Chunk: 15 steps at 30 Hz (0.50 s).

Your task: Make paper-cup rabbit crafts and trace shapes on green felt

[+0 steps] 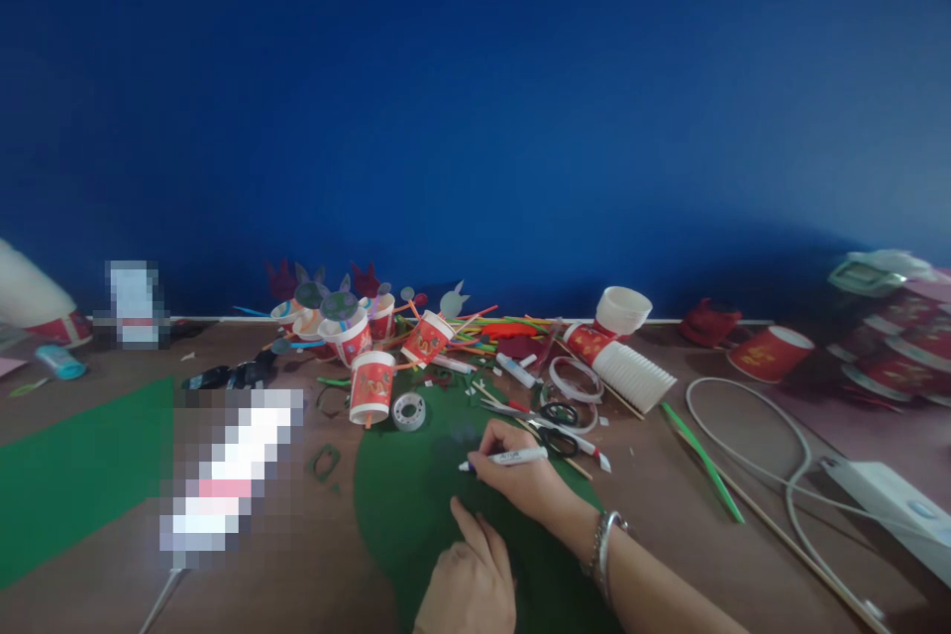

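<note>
My right hand (520,471) grips a white marker (520,457), its dark tip pointing left just over a green sheet (393,485); I cannot tell whether the tip touches. A metal bracelet circles that wrist. Lower down, my left hand (472,575) lies on the sheet with its index finger stretched out, holding nothing. Black-handled scissors (557,441) rest beyond the right hand, beside a red-and-white pen-like item (594,456). At the sheet's far left edge are a roll of tape (408,412) and an upturned red paper cup (370,386).
Decorated cups (348,339) with straws and animal cutouts stand at the back. A stack of white cups (635,376) lies on its side to the right, near a green strip (702,464), a cable and a power strip (892,505). Another green sheet (89,475) is at left.
</note>
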Available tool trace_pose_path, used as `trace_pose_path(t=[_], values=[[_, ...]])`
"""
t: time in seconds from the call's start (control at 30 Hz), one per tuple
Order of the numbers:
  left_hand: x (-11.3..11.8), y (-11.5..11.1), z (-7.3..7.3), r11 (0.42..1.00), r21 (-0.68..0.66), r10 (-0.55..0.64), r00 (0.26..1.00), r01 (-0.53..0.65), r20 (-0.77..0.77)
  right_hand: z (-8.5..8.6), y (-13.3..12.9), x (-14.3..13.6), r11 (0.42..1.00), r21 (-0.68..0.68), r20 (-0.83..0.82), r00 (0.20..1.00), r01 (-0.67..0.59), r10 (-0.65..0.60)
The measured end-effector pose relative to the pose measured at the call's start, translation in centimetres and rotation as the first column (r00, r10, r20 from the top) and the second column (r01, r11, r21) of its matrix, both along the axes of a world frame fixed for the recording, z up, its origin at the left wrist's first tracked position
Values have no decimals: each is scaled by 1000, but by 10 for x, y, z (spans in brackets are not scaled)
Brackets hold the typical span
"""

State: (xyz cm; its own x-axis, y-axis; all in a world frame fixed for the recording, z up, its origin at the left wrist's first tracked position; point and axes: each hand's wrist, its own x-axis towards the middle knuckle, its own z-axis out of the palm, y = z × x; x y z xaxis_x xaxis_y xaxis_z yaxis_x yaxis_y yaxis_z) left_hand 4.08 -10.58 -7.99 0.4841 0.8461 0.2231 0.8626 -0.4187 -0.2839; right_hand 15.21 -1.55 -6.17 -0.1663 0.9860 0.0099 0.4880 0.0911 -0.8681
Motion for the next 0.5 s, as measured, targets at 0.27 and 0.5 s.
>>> trace_pose_path(t=[0.27, 0.5], values=[[-1, 0, 1, 998, 60, -17, 1000, 17, 6, -1, 1, 0, 998, 48, 56, 998, 37, -40], [-2, 1, 2, 997, 68, -35, 999, 35, -4, -6, 3, 0, 993, 101, 79, 994, 61, -69]])
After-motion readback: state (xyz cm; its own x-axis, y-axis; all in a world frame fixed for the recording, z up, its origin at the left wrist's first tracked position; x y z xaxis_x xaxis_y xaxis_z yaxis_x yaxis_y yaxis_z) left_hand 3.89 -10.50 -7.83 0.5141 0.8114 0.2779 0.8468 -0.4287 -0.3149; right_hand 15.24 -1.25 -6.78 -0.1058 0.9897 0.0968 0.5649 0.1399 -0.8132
